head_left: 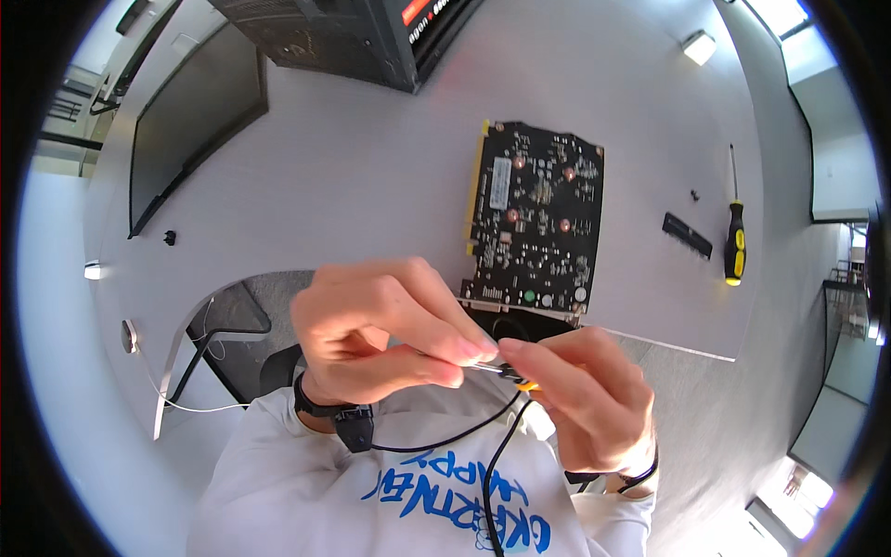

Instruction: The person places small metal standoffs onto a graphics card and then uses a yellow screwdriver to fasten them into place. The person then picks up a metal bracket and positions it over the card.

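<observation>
Both hands meet in front of my chest, just off the table's near edge. My left hand (385,325) is closed in a pinch on the thin metal shaft of a small black-and-yellow tool (506,371), which looks like a screwdriver. Its black and yellow end sits in the closed fingers of my right hand (594,390), which hide most of it. Beyond the hands a graphics card (538,213) lies on the table, circuit side up, its metal bracket toward me at the edge.
A screwdriver (735,243) and a slim black slotted part (687,236) lie at the right, with small dark pieces (694,195) nearby. A computer case (343,42) and a monitor (197,125) stand at the back left. A white block (699,47) sits far right.
</observation>
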Action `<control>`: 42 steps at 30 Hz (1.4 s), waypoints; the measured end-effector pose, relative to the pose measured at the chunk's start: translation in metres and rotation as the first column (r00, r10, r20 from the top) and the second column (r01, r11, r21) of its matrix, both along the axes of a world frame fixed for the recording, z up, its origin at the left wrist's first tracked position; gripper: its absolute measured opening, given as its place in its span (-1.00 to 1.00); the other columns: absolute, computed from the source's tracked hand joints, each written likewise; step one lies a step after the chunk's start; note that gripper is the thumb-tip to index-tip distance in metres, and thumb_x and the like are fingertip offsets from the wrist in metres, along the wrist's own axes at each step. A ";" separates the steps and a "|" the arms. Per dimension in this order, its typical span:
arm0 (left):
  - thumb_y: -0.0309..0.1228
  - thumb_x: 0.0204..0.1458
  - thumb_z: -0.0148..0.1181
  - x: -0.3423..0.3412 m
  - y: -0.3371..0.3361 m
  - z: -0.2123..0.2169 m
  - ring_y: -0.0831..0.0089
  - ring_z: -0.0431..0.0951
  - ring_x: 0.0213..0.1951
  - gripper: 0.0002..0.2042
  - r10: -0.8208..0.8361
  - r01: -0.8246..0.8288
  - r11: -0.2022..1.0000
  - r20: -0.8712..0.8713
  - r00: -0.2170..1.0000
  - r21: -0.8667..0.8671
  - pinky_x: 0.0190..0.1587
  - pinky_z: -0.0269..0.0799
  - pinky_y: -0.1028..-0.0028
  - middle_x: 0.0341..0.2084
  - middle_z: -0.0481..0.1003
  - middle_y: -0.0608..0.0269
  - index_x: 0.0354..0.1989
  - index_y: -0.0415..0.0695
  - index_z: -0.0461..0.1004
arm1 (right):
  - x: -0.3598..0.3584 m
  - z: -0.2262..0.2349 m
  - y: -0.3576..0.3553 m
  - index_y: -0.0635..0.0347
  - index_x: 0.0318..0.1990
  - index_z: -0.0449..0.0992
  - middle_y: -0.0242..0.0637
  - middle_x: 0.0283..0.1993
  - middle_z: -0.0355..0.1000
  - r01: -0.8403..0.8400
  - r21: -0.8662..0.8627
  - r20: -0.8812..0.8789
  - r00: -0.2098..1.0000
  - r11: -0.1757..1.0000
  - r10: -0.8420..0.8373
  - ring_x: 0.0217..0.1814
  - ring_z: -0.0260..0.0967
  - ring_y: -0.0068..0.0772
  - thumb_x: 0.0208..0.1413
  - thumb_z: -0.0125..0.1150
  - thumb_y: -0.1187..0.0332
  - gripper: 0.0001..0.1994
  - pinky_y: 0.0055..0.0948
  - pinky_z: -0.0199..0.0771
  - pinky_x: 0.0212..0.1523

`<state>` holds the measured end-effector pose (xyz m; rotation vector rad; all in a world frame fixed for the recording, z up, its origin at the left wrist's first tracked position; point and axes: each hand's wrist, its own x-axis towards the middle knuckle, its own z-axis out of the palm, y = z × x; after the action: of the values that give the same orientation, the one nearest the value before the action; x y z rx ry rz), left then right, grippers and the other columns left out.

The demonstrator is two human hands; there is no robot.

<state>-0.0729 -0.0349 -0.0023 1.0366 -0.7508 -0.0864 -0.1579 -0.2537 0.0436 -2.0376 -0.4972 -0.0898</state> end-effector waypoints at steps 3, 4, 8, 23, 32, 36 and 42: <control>-0.73 -0.06 0.39 0.002 0.004 -0.005 0.33 0.68 -0.41 -0.86 -0.044 0.045 0.998 0.024 0.999 -0.039 -0.40 0.56 0.52 -0.36 0.64 -0.11 -0.30 -0.38 0.61 | -0.004 -0.005 0.004 0.45 0.08 0.58 -0.06 -0.18 0.53 -0.050 -0.028 0.096 0.994 0.998 0.053 -0.38 0.55 -0.28 -0.13 0.24 0.79 -0.50 -0.47 0.57 -0.46; -0.74 -0.05 0.38 0.002 0.006 -0.004 0.33 0.68 -0.41 -0.86 -0.063 0.064 0.997 0.023 0.998 -0.035 -0.40 0.56 0.52 -0.36 0.64 -0.10 -0.30 -0.38 0.60 | -0.005 -0.007 0.004 0.54 0.11 0.54 -0.07 -0.21 0.51 -0.063 -0.068 0.145 0.987 0.996 0.072 -0.40 0.54 -0.33 -0.12 0.18 0.75 -0.49 -0.48 0.54 -0.51; -0.63 -0.04 0.48 0.004 0.015 0.000 0.36 0.65 -0.46 -0.81 -0.085 0.058 0.991 0.219 0.972 0.124 -0.45 0.55 0.53 -0.37 0.62 -0.05 -0.27 -0.36 0.60 | -0.010 -0.016 0.006 0.55 0.09 0.56 -0.12 -0.22 0.50 -0.032 0.074 0.093 0.995 0.997 0.025 -0.44 0.51 -0.41 -0.12 0.21 0.73 -0.51 -0.53 0.50 -0.56; -0.32 0.03 0.54 0.005 0.034 0.011 0.42 0.62 -0.45 -0.70 -0.221 0.116 0.946 0.342 0.913 0.303 -0.51 0.44 0.58 -0.35 0.63 0.08 -0.24 -0.29 0.60 | -0.034 -0.011 0.015 0.37 0.03 0.63 -0.14 -0.32 0.53 -0.024 0.026 0.011 1.000 0.999 0.023 -0.46 0.49 -0.44 -0.03 0.29 0.65 -0.62 -0.57 0.43 -0.59; -0.36 -0.14 0.61 0.003 0.033 0.006 0.40 0.62 -0.24 -0.45 0.190 -0.345 0.724 0.308 0.932 0.598 -0.29 0.49 0.48 -0.16 0.62 0.14 0.09 -0.20 0.58 | 0.002 -0.030 -0.065 0.12 0.33 0.47 -0.17 -0.01 0.53 0.654 -0.196 -0.061 0.735 0.730 -0.675 -0.41 0.33 -0.73 0.42 0.03 0.45 -0.63 -0.65 0.42 -0.41; -0.27 -0.15 0.61 0.005 0.025 -0.002 0.36 0.59 -0.16 -0.43 0.168 -0.314 0.601 0.268 0.949 0.735 -0.19 0.49 0.42 -0.10 0.57 0.20 0.05 -0.17 0.54 | 0.031 -0.048 -0.073 0.00 0.37 0.45 -0.20 -0.05 0.44 0.633 -0.414 -0.011 0.715 0.654 -0.699 -0.32 0.43 -0.47 0.39 0.01 0.56 -0.55 -0.46 0.52 -0.28; -0.18 -0.15 0.59 0.011 0.023 -0.009 0.15 0.52 -0.09 -0.53 0.076 -0.315 0.496 0.320 0.944 0.809 -0.03 0.43 0.31 -0.16 0.51 0.14 -0.15 -0.15 0.53 | 0.047 -0.055 -0.066 0.06 0.34 0.44 -0.10 0.03 0.39 0.564 -0.600 0.120 0.765 0.568 -0.633 -0.14 0.53 -0.08 0.28 0.16 0.56 -0.52 -0.19 0.55 -0.10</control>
<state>-0.0621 -0.0117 -0.0113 2.1398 -0.8120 -0.1389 -0.1105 -0.3197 -0.0112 -2.7667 0.3371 -0.2569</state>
